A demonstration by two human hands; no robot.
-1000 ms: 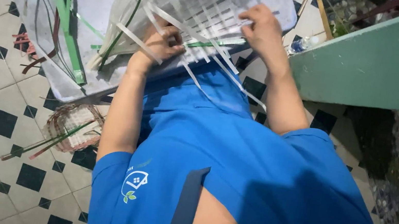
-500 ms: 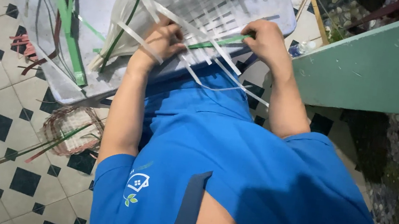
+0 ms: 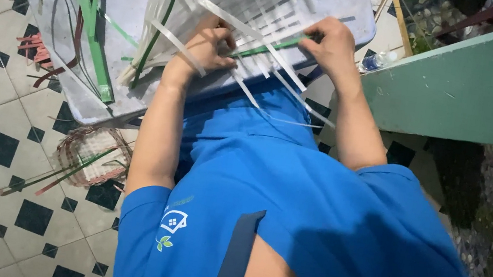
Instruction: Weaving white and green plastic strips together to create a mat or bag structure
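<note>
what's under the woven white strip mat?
The woven white strip mat lies on a grey table, with both hands at its near edge: left hand, right hand. A green strip threads through. The tabletop beneath the weave is mostly covered.

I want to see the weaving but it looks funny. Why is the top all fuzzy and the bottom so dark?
In the head view, the white woven strip mat is smeared near the top edge, probably motion blur; the left hand and right hand look sharper. The blue short-sleeved shirt lies in shadow lower right, while the pale grey tabletop is brightly lit.
</note>
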